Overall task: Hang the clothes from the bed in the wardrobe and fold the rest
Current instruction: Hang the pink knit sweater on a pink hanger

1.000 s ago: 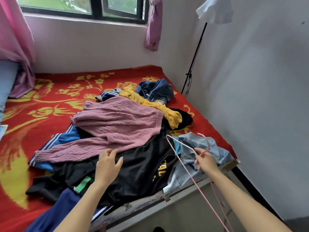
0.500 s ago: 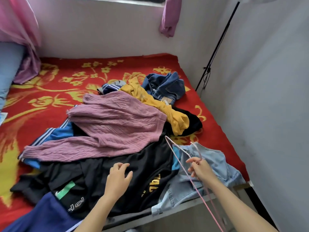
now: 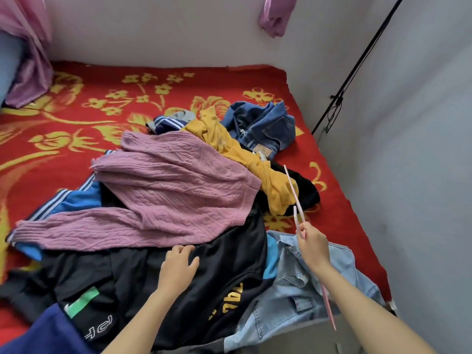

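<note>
**Hanger in hand, clothes all on the bed**

Your right hand has its grip closed on a thin pink hanger, pinched near its middle, one arm slanting up toward the centre right of the frame and the other running down past your wrist. Your left hand lies palm down on the black top at lower centre, fingers relaxed and holding nothing, just below the hem of the pink sweater. The clothes are heaped across the near half of the bed: the sweater overlaps the black top, a pale denim jacket hangs over the bed's near right edge under your right arm, and a yellow garment and jeans sit further back. The wardrobe is out of view.

Watch these, as I judge it:

- Layers overlap, so pulling the black top one-handed will likely drag the sweater along with it.
- The jacket is already partly off the edge; a tug nearby could slide it to the floor.
- The hanger's raised arm points into the pile and may snag the knit or the yellow fabric if you swing it across.
- A pinch that light could let the hanger twist once cloth weighs on it.
</note>
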Demonstrator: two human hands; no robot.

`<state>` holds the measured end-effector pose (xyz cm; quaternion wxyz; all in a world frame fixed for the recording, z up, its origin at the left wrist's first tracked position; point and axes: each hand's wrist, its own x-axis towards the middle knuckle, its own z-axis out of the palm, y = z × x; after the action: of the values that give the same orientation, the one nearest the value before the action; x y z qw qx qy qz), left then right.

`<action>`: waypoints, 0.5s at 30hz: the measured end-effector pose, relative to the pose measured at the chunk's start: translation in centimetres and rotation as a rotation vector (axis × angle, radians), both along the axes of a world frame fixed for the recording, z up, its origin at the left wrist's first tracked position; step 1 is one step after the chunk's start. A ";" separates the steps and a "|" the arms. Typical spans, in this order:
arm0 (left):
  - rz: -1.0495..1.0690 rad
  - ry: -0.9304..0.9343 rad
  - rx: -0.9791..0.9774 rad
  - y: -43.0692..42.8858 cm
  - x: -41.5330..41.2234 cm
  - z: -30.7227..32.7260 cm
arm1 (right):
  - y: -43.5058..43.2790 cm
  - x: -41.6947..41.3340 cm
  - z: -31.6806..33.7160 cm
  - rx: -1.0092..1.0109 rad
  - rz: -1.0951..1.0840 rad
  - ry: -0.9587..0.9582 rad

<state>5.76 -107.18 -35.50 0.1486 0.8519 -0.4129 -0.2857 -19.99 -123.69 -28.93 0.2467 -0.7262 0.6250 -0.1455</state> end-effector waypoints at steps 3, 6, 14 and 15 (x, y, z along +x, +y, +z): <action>-0.022 -0.008 0.025 -1.2 -0.7 -0.5 | -1.8 0.5 -0.7 -0.048 0.121 0.179; -0.034 -0.038 0.087 -2.6 -1.7 -1.0 | -3.8 1.2 -0.8 -0.206 0.306 0.302; -0.029 -0.112 0.271 -7.1 -4.2 -3.2 | -14.3 4.8 -3.1 -0.340 0.560 0.406; -0.029 -0.127 0.294 -8.0 -4.4 -3.7 | -15.6 5.5 -3.7 -0.334 0.584 0.428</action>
<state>1.37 -115.17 -39.23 -0.0083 0.8746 -0.3876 -0.2910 -14.45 -139.24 -32.60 0.0203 -0.9175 0.3970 -0.0142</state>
